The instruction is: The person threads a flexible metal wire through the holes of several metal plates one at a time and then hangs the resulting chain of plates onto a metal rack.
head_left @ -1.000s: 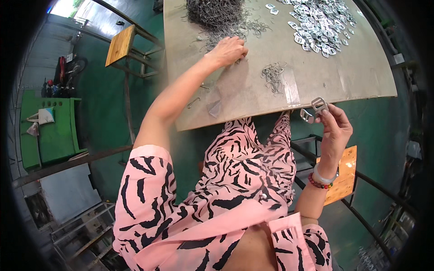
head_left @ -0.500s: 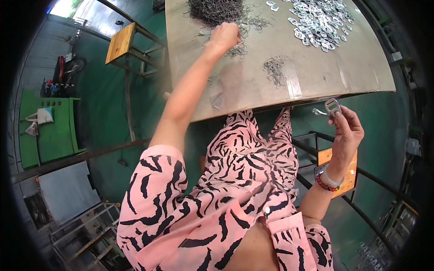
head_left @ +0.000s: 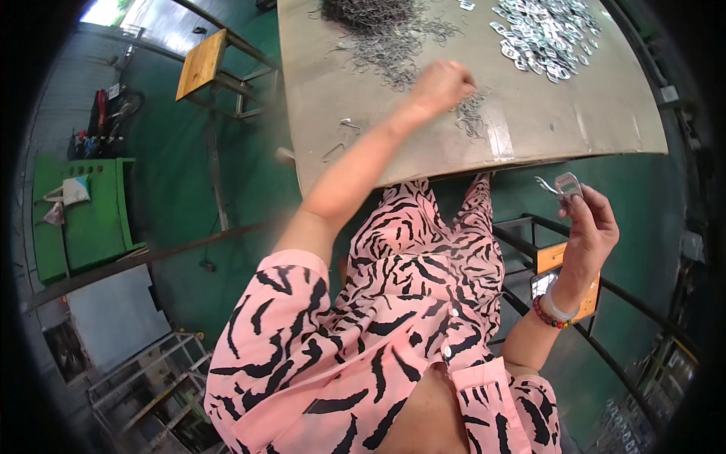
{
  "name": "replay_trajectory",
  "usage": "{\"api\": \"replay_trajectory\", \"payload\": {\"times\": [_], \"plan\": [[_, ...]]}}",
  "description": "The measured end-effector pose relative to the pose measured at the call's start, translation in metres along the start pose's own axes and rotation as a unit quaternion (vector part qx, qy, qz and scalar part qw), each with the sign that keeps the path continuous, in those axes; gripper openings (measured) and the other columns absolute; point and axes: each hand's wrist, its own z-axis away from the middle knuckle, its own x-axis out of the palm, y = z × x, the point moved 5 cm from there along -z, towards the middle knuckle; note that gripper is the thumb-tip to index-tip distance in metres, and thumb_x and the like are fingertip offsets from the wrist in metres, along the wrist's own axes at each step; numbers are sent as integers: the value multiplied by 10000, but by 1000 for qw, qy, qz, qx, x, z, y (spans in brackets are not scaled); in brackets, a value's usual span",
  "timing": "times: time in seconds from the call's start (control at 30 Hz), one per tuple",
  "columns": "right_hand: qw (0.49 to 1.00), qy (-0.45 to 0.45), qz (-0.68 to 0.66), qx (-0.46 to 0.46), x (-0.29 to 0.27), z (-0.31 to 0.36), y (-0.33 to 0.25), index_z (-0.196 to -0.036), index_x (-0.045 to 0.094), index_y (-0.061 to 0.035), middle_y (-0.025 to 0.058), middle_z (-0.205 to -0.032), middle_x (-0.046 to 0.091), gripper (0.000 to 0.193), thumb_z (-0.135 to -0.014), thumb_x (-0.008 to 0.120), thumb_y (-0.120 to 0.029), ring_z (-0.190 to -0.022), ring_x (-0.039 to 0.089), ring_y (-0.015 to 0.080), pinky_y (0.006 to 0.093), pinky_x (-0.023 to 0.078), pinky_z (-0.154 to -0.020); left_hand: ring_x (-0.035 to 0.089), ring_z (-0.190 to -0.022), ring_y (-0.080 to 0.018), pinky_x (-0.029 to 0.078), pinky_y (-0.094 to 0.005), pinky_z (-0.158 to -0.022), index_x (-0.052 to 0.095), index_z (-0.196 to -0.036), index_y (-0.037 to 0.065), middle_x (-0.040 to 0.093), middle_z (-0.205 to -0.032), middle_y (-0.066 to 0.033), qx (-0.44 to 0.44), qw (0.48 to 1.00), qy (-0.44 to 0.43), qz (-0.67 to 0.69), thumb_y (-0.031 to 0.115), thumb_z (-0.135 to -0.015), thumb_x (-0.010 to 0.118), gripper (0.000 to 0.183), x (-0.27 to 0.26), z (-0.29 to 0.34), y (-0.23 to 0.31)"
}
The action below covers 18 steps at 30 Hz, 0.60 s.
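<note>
Right hand (head_left: pixel 592 227) in the right of the frame, held up just off the table's near edge: I see thumb and fingers clamped on a slotted silver buckle (head_left: pixel 568 184), with a second, curved metal piece (head_left: pixel 546 187) jutting leftward beside it. Around that wrist sit a pale bangle (head_left: pixel 561 304) and a beaded bracelet (head_left: pixel 550 318). The worker's pink clothes (head_left: pixel 363 318), striped in black, fill the lower middle, and below the right hand there's a wooden stool (head_left: pixel 552 258).

Farther out, the left hand (head_left: pixel 441 85) reaches over the tabletop (head_left: pixel 605 125) at upper centre. It's blurred; the fingers look drawn together, but I can't tell whether they grip anything. The fingertips are right by a small heap of wire hooks (head_left: pixel 470 121), which lies just below them in the frame. Off to the left of that forearm, a few loose hooks (head_left: pixel 333 153) rest near the table's left edge.

Beyond the left hand, a dark pile of wire hooks (head_left: pixel 370 13) spreads at top centre, thinning toward the worker. A bright pile of silver buckles (head_left: pixel 546 36) covers the upper right of the table. At upper left stands another wooden stool (head_left: pixel 202 65), and a green cabinet (head_left: pixel 83 234) sits at the far left.
</note>
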Motion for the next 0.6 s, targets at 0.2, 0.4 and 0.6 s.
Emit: {"api": "replay_trajectory", "payload": {"times": [0.2,0.4,0.6], "plan": [[999,-12,-33,24,8,-6,15,-932,629,65,124,-800,645,157,-781,595,90,-674,618,169,262,508,-575,646,-792,-267,496,-358,-733,695,-874,76,671,-830,-130,-46,999,22,12,213,-779,655,172,21,16,-12],[999,-14,-31,38,6,-11,19,-909,631,71,108,-794,632,146,-768,597,92,-643,595,159,252,491,-574,609,-841,-269,491,-389,-731,682,-860,104,624,-827,-81,-78,981,-11,-176,207,-797,622,135,-12,24,-76],[998,-15,-34,45,6,-18,29,-901,637,72,103,-782,644,137,-767,607,80,-630,586,145,241,477,-579,557,-939,-264,485,-394,-763,618,-867,78,575,-888,-78,29,969,-20,-246,159,-812,581,105,-15,18,-81]]}}
